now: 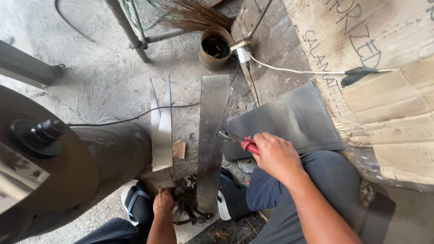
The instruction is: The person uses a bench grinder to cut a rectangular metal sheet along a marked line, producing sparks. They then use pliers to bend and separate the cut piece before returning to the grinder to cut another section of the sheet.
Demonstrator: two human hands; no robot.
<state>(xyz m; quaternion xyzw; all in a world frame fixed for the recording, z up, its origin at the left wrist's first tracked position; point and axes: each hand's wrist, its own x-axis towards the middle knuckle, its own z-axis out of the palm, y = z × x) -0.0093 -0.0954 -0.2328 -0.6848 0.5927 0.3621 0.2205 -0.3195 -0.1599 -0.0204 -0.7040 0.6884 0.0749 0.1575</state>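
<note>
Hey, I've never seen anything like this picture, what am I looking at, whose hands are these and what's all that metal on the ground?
There is one picture, taken by a camera worn on a person's head, looking down at their own hands and legs. No robot is involved.

The right hand grips red-handled snips, whose blades bite the edge of a long sheet-metal strip that runs away from the person across the concrete floor. The left hand is low near the strip's near end, beside a dark tangle of scraps; what it holds is unclear.

Beside the strip lies a cut metal piece with two points, and a wider flat metal sheet to the right. A big round metal drum stands at left, cardboard at right.
</note>
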